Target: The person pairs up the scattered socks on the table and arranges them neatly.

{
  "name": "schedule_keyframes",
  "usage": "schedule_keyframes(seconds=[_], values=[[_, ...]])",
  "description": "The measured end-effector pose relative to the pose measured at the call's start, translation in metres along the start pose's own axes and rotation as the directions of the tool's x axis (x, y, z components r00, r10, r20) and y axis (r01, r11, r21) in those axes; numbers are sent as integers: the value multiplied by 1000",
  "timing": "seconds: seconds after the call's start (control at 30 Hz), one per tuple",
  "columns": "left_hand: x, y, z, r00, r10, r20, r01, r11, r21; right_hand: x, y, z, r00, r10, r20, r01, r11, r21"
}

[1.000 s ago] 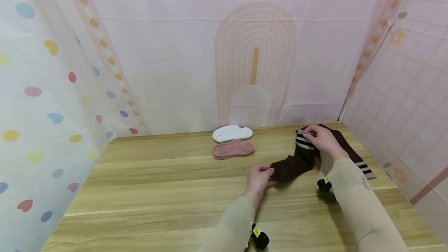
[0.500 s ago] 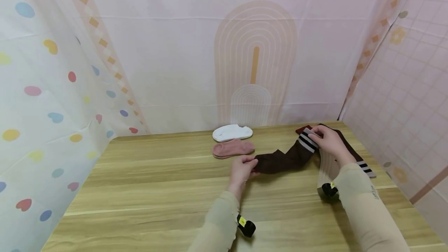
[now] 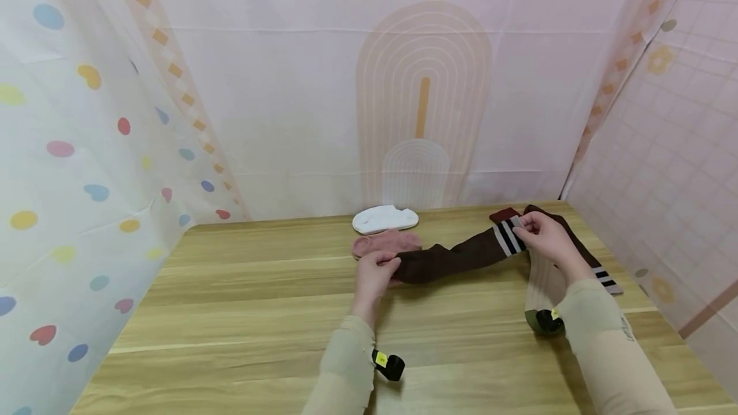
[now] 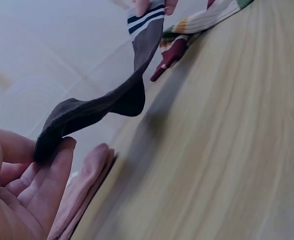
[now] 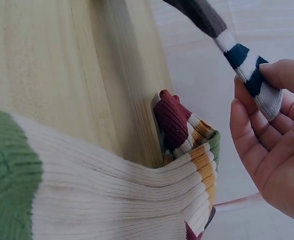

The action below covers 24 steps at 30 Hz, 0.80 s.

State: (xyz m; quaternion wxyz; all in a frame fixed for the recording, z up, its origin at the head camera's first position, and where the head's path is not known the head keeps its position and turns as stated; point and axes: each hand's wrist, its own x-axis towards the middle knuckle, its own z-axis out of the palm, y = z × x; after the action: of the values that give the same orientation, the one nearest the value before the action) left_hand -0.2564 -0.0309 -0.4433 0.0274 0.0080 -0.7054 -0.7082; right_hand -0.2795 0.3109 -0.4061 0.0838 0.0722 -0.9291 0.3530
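A dark brown sock (image 3: 455, 260) with a grey-and-black striped cuff is stretched between both hands above the table. My left hand (image 3: 373, 276) pinches its toe end, thumb against fingers, as the left wrist view also shows. At the other end my right hand (image 3: 548, 239) pinches the striped cuff (image 5: 249, 65). Below and behind the right hand lies a cream ribbed sock (image 5: 111, 185) with a green toe, mustard stripe and maroon part. A second brown striped sock (image 3: 599, 271) lies partly hidden behind the right wrist. Just behind the left hand rests a pair of pink socks (image 3: 383, 242).
White low-cut socks (image 3: 385, 219) lie at the table's back edge, behind the pink ones. Patterned cloth hangs behind and at both sides of the wooden table (image 3: 248, 300). A black wrist camera (image 3: 389, 366) sticks out beside the left sleeve.
My left hand has moved left and slightly away with the sock's toe, so the sock now hangs straighter. The right hand has shifted slightly right, still pinching the cuff.
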Motion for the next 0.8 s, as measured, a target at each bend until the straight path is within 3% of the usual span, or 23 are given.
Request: schedule_keyframes(seconds=[0.17,0.27,0.4,0.53,0.67,0.73,0.8], values=[[3,-4,-7,1000,-22,2,21,999,41,-4,0,-3,1000,26,16,-26,1000,-15],[2,-6,-9,997,-62,38,59,994,93,-6,4,-4,998,34,55,-33,999,-19],[1,-9,-12,989,-106,99,86,979,183,-11,11,-3,986,37,165,-35,999,-12],[0,-10,-16,984,-113,141,72,960,272,-15,13,1,954,25,300,-18,999,-28],[-1,-11,-19,983,-71,169,-14,890,456,-22,12,4,926,36,376,-17,998,-54],[-1,-11,-21,983,-15,184,-92,824,559,-25,12,5,919,46,391,-23,998,-64],[-2,-11,-22,977,63,203,-182,742,645,-27,12,5,922,39,385,0,995,-103]])
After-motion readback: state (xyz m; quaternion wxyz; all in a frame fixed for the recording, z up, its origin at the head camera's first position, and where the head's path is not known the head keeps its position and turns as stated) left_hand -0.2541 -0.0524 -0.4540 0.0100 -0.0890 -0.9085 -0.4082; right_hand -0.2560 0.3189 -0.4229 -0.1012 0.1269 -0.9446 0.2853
